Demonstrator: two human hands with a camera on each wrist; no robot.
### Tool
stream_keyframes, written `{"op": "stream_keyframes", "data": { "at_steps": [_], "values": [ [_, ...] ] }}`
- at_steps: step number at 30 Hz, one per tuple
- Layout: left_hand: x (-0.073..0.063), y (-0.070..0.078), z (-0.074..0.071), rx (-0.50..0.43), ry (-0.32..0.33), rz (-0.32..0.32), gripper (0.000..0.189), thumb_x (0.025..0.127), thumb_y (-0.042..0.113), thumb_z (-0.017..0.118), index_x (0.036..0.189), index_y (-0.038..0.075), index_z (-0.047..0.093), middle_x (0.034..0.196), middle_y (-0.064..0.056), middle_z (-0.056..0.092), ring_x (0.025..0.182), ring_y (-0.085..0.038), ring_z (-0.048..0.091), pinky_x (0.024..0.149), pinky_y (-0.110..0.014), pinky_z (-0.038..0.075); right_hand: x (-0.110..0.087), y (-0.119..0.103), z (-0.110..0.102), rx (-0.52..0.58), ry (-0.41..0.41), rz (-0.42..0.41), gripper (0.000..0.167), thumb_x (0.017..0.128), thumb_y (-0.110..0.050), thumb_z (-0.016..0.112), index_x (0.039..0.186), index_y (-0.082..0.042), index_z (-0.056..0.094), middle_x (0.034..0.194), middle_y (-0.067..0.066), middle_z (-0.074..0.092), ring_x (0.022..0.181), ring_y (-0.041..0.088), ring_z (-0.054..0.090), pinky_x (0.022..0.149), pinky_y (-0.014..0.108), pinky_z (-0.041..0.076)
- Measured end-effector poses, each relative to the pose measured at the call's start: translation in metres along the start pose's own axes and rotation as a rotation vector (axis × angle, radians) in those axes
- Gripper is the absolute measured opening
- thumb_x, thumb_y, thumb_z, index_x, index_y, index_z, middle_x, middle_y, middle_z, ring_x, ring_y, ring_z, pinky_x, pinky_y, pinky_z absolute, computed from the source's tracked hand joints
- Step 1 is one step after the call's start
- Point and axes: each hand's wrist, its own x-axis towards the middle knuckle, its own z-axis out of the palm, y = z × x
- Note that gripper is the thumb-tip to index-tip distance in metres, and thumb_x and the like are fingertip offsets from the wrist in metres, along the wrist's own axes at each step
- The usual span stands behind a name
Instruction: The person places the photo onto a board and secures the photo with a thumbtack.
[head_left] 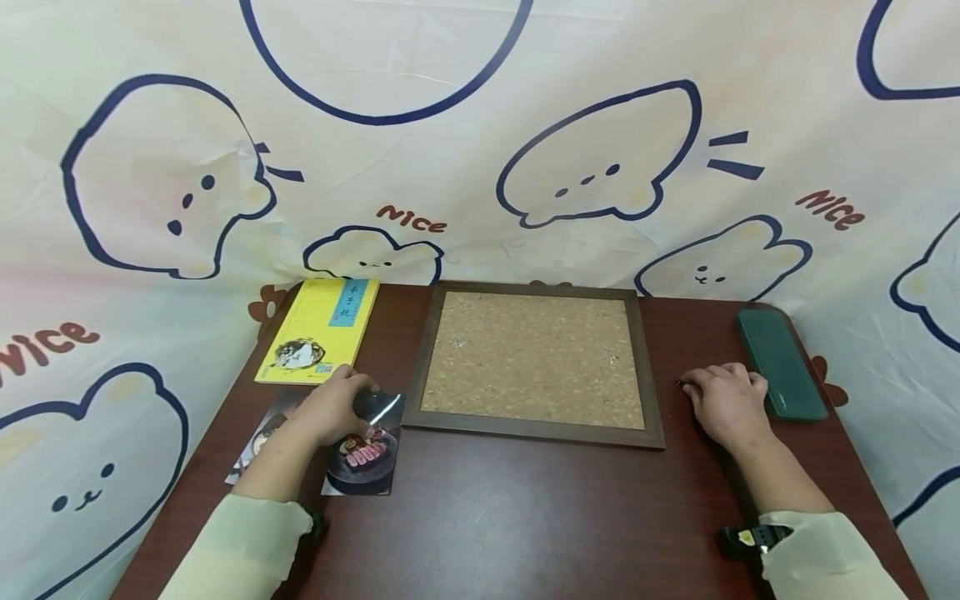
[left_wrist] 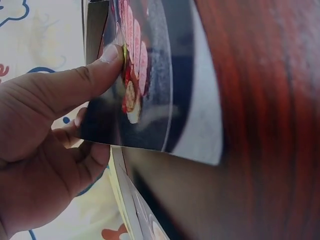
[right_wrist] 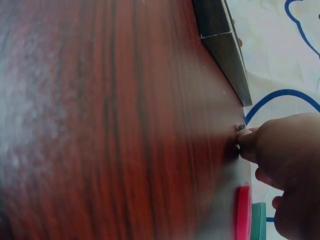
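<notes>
My left hand (head_left: 336, 410) holds a photo print (head_left: 367, 461) of sliced meat on a dark plate. In the left wrist view the thumb presses on its face, with fingers behind it. A second print (head_left: 258, 442) lies partly hidden under the left forearm. At the right, my right hand (head_left: 727, 402) pinches a small dark, shiny piece (right_wrist: 240, 127) between thumb and fingertip; its exact kind is too small to tell. That hand is between a framed cork board (head_left: 532, 358) and a green case (head_left: 782, 364). Small clear or shiny bits show on the cork.
A yellow book (head_left: 318, 325) lies at the back left. All stand on a dark reddish wooden table (head_left: 525, 525), with a printed cloth (head_left: 465, 183) behind. In the right wrist view, a pink edge (right_wrist: 243, 212) shows beside the green case.
</notes>
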Motion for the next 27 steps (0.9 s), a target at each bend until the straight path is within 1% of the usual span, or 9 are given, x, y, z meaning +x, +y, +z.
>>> {"op": "stream_keyframes", "data": {
  "at_steps": [4, 7, 9, 11, 13, 16, 20, 24, 27],
  "values": [
    [0.0, -0.001, 0.0, -0.035, 0.004, -0.002, 0.068, 0.07, 0.012, 0.097, 0.131, 0.01, 0.066, 0.128, -0.017, 0.052, 0.106, -0.035, 0.058, 0.09, -0.055, 0.053, 0.0, 0.0, 0.0, 0.015, -0.014, 0.0, 0.011, 0.099, -0.012, 0.068, 0.106, -0.006, 0.075, 0.107, 0.019, 0.072, 0.111, 0.045, 0.051, 0.09, 0.069, 0.031],
    [0.0, -0.004, -0.002, -0.059, 0.026, 0.017, 0.067, 0.072, 0.008, 0.094, 0.132, 0.011, 0.065, 0.127, -0.018, 0.056, 0.109, -0.037, 0.059, 0.092, -0.058, 0.052, 0.0, 0.001, 0.0, 0.019, 0.005, -0.032, 0.01, 0.098, -0.011, 0.069, 0.103, -0.005, 0.075, 0.106, 0.02, 0.07, 0.108, 0.046, 0.053, 0.087, 0.066, 0.038],
    [-0.001, -0.006, -0.004, -0.074, 0.039, 0.038, 0.067, 0.075, 0.005, 0.091, 0.135, 0.012, 0.064, 0.129, -0.019, 0.06, 0.115, -0.04, 0.059, 0.095, -0.06, 0.05, 0.001, 0.002, 0.0, 0.022, 0.022, -0.06, 0.008, 0.097, -0.01, 0.071, 0.102, -0.005, 0.075, 0.106, 0.02, 0.068, 0.105, 0.046, 0.055, 0.085, 0.063, 0.042],
    [-0.002, -0.007, -0.005, -0.088, 0.045, 0.047, 0.067, 0.078, 0.004, 0.089, 0.139, 0.013, 0.062, 0.134, -0.021, 0.061, 0.122, -0.042, 0.058, 0.099, -0.062, 0.048, 0.001, 0.003, 0.0, 0.025, 0.034, -0.085, 0.008, 0.095, -0.009, 0.072, 0.1, -0.004, 0.075, 0.105, 0.021, 0.068, 0.103, 0.046, 0.056, 0.086, 0.062, 0.044],
    [-0.003, -0.007, -0.007, -0.105, 0.045, 0.039, 0.067, 0.081, 0.003, 0.086, 0.142, 0.016, 0.06, 0.139, -0.02, 0.06, 0.125, -0.043, 0.056, 0.101, -0.063, 0.047, 0.001, 0.005, 0.0, 0.03, 0.037, -0.104, 0.007, 0.094, -0.008, 0.073, 0.1, -0.003, 0.075, 0.104, 0.021, 0.068, 0.101, 0.045, 0.058, 0.087, 0.06, 0.045],
    [-0.005, -0.01, -0.008, -0.114, 0.05, 0.031, 0.063, 0.085, 0.004, 0.084, 0.142, 0.018, 0.06, 0.14, -0.021, 0.06, 0.123, -0.042, 0.057, 0.099, -0.063, 0.048, 0.001, 0.006, 0.0, 0.037, 0.041, -0.121, 0.007, 0.093, -0.007, 0.074, 0.099, -0.003, 0.075, 0.103, 0.02, 0.07, 0.099, 0.044, 0.059, 0.087, 0.059, 0.046],
    [-0.006, -0.013, -0.009, -0.129, 0.066, 0.025, 0.054, 0.087, 0.008, 0.083, 0.136, 0.017, 0.063, 0.135, -0.022, 0.063, 0.115, -0.039, 0.06, 0.091, -0.057, 0.052, 0.002, 0.007, 0.001, 0.044, 0.03, -0.12, 0.006, 0.094, -0.006, 0.074, 0.099, -0.003, 0.074, 0.102, 0.02, 0.071, 0.099, 0.043, 0.059, 0.087, 0.058, 0.047],
    [-0.006, -0.015, -0.01, -0.168, 0.072, -0.013, 0.057, 0.088, 0.012, 0.083, 0.14, 0.017, 0.061, 0.135, -0.022, 0.062, 0.109, -0.037, 0.06, 0.087, -0.051, 0.052, 0.002, 0.006, 0.001, 0.042, 0.001, -0.106, 0.005, 0.096, -0.006, 0.071, 0.1, -0.003, 0.073, 0.102, 0.019, 0.069, 0.1, 0.042, 0.059, 0.087, 0.058, 0.047],
    [-0.006, -0.015, -0.013, -0.208, 0.069, -0.042, 0.061, 0.088, 0.014, 0.084, 0.143, 0.018, 0.058, 0.139, -0.022, 0.059, 0.111, -0.037, 0.059, 0.09, -0.052, 0.05, 0.002, 0.006, 0.0, 0.036, -0.013, -0.104, 0.004, 0.097, -0.005, 0.069, 0.1, -0.002, 0.071, 0.102, 0.019, 0.068, 0.099, 0.042, 0.059, 0.087, 0.058, 0.047]
  ]
}}
